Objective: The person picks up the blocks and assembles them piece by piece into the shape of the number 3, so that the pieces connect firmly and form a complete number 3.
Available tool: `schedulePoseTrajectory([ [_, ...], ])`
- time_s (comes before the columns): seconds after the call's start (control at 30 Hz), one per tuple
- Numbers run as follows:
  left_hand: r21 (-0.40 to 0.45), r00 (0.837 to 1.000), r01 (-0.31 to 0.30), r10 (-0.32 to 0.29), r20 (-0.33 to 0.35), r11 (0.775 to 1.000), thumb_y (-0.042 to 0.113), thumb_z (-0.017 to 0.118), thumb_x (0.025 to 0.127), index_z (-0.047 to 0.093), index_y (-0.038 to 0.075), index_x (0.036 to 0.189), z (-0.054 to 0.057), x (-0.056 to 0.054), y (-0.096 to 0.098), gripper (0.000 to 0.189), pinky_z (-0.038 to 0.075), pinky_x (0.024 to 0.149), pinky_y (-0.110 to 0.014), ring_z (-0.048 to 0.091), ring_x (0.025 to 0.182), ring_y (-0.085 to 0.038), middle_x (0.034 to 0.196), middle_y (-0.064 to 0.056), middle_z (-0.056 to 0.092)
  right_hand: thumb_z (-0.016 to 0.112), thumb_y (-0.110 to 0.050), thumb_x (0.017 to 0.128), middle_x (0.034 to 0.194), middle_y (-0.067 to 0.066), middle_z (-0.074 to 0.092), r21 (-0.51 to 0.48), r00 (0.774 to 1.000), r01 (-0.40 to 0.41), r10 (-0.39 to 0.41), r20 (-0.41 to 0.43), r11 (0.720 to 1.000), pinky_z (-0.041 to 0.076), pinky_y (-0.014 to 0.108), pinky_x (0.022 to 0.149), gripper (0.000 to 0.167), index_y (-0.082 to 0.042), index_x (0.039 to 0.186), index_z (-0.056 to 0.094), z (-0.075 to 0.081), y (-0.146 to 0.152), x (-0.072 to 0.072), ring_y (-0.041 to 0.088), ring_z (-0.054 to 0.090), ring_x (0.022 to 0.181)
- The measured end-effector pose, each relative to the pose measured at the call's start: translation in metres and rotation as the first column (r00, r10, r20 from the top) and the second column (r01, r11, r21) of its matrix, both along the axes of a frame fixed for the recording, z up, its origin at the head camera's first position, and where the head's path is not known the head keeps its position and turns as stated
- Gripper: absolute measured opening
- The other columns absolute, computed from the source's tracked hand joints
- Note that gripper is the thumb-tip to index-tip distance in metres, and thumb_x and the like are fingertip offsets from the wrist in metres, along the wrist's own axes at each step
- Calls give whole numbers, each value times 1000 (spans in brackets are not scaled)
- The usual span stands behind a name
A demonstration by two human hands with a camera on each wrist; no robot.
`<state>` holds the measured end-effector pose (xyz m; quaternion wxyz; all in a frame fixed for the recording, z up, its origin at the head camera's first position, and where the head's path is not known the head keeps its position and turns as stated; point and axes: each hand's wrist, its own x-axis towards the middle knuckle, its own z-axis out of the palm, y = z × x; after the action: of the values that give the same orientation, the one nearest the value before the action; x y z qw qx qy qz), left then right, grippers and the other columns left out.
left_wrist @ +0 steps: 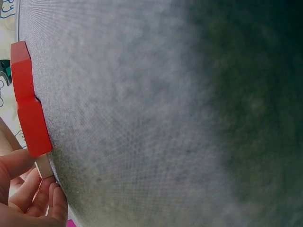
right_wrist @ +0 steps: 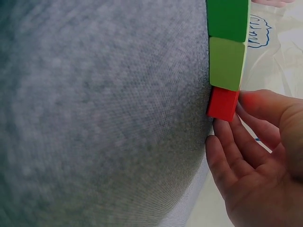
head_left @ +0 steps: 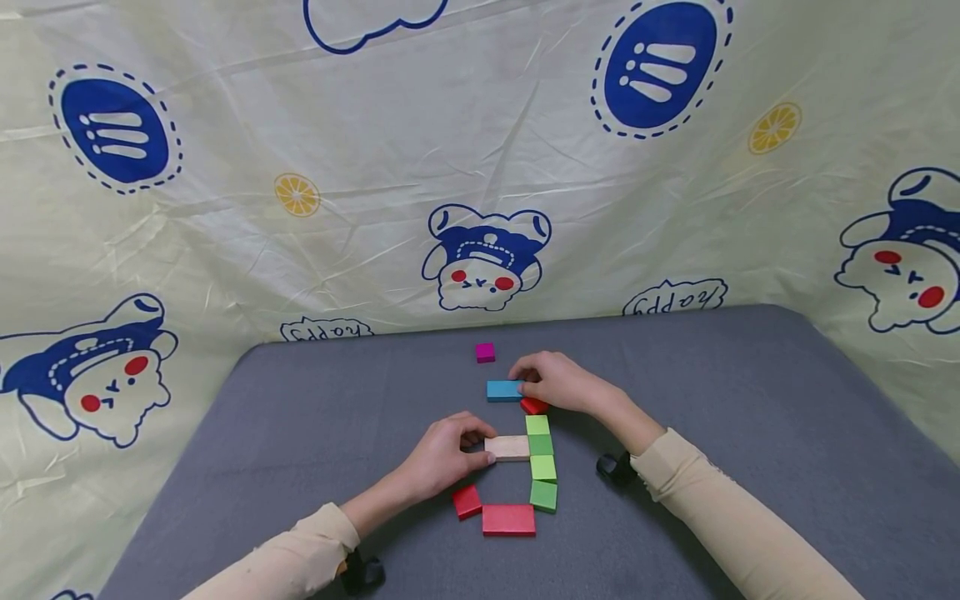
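My left hand (head_left: 442, 450) pinches the left end of a plain wooden block (head_left: 507, 448) between thumb and fingers; this pale block (left_wrist: 44, 165) also shows in the left wrist view. The block's right end meets a column of light and dark green blocks (head_left: 542, 468). Farther back, my right hand (head_left: 562, 382) has its thumb and fingers about the right end of a blue block (head_left: 503, 391), seeming to pinch it. Just below that hand, a tilted red block (head_left: 534, 406) sits at the column's top; in the right wrist view the red block (right_wrist: 222, 103) adjoins a light green one.
A large red block (head_left: 508, 520) lies at the front, with a smaller angled red block (head_left: 467, 502) at its left. A magenta block (head_left: 485, 352) stands near the back edge of the grey-covered table (head_left: 300, 417). Behind hangs a printed curtain (head_left: 375, 167).
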<state>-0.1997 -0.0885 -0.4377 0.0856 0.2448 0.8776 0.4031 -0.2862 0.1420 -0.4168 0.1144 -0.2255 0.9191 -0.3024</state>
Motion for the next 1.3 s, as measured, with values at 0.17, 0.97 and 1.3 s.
schedulePoseTrajectory([
  [0.17, -10, 1000, -5, 5, -3, 1000, 13, 73, 89, 72, 11, 110, -1, -1, 0, 21, 49, 85, -32, 56, 94, -15, 100, 4, 61, 64, -10, 95, 100, 2, 66, -12, 1000, 3, -3, -6, 1000, 50, 36, 82, 20, -8, 114, 69, 0, 1, 0, 17, 58, 88],
  [0.97, -2, 1000, 1, -1, -16, 1000, 13, 73, 88, 72, 11, 109, -2, 0, 0, 21, 49, 84, -32, 56, 93, -14, 99, 4, 61, 67, -14, 95, 114, 4, 64, -52, 983, -62, 52, -174, 997, 49, 42, 90, 27, -9, 122, 67, 15, 13, 41, 20, 59, 104],
  [1.3, -11, 1000, -1, 1, -22, 1000, 12, 74, 88, 72, 11, 108, -2, -1, 1, 20, 48, 83, -30, 55, 92, -14, 98, 5, 60, 70, -14, 92, 111, -2, 64, 10, 980, -69, 69, -189, 998, 49, 42, 91, 27, -12, 119, 68, 12, 19, 65, 19, 57, 102],
])
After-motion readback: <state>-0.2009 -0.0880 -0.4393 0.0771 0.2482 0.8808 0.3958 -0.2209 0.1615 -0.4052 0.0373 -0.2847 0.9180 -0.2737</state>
